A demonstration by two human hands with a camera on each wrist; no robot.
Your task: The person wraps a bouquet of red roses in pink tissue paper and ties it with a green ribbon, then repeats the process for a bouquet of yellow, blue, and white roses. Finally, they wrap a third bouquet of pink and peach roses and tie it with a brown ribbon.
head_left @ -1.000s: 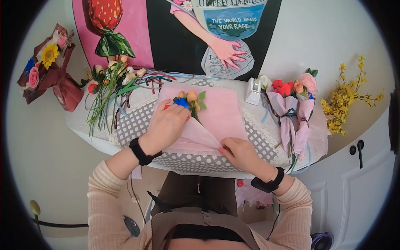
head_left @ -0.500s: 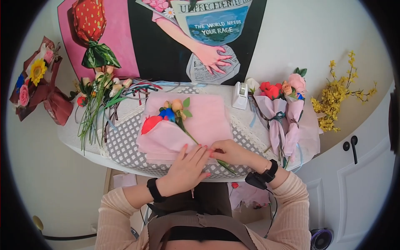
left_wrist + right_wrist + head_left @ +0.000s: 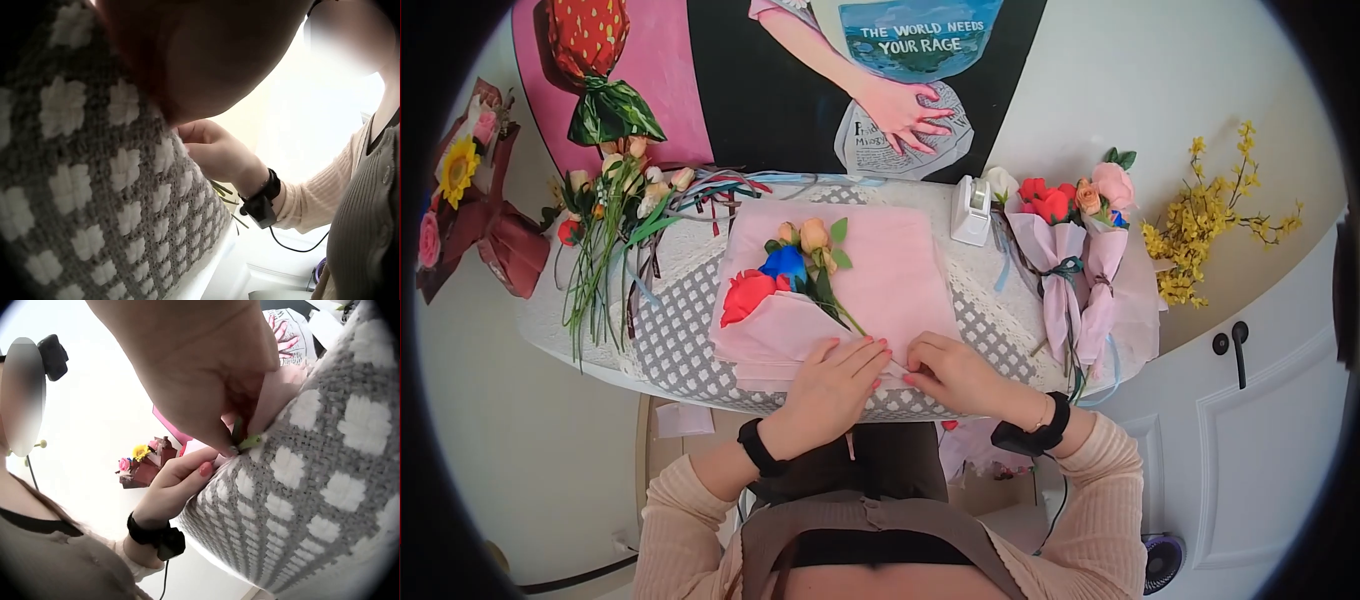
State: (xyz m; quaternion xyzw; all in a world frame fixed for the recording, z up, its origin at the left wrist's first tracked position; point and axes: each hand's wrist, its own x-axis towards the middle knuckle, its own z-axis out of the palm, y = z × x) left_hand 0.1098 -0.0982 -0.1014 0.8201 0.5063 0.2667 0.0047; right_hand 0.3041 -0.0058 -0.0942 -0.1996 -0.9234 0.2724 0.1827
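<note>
On a stack of pink wrapping paper (image 3: 890, 260) lies a small bunch: a red flower (image 3: 747, 295), a blue flower (image 3: 783, 266) and peach flowers (image 3: 813, 235) with green leaves. A folded flap of paper (image 3: 785, 330) covers part of the stems. My left hand (image 3: 828, 388) rests on the flap's lower end, its fingers straight. Close beside it, my right hand (image 3: 955, 375) pinches the gathered paper around the stems. In the right wrist view, green stem (image 3: 250, 442) shows under the right hand's (image 3: 200, 381) fingers.
Loose flowers with long stems (image 3: 605, 250) and ribbons (image 3: 720, 185) lie at the left. A tape dispenser (image 3: 972, 210) and wrapped bouquets (image 3: 1060, 270) stand at the right. Yellow blossoms (image 3: 1210, 230) are beyond them. A grey-white patterned cloth (image 3: 675, 345) covers the table.
My left hand has moved from the flower heads down to the lower end of the bunch. The paper flap now lies over the stems, and my right hand holds its gathered end.
</note>
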